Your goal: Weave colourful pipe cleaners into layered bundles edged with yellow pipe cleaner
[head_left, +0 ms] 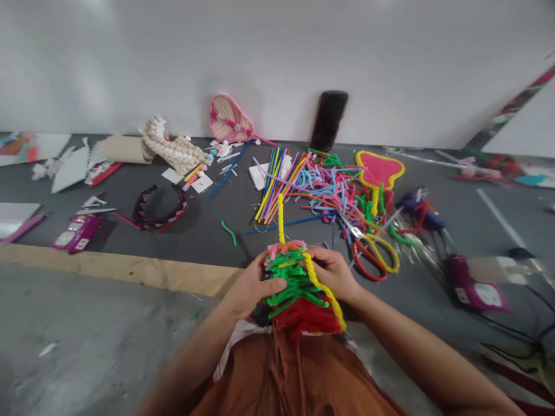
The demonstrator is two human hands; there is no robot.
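Both hands hold a woven pipe-cleaner piece [299,286] with pink, green and red rows, resting over my lap. My left hand [251,286] grips its left side, thumb across the green rows. My right hand [333,271] is closed on its right side. A yellow pipe cleaner [281,216] sticks up from the top of the piece and another yellow strand runs down its right edge.
A heap of coloured pipe cleaners [312,179] lies ahead on the dark mat. Red and yellow scissors [373,254] sit right of my hands. A dark headband [158,211], a pink fan shape [379,167], a phone [329,118] against the wall and purple packets [472,286] lie around.
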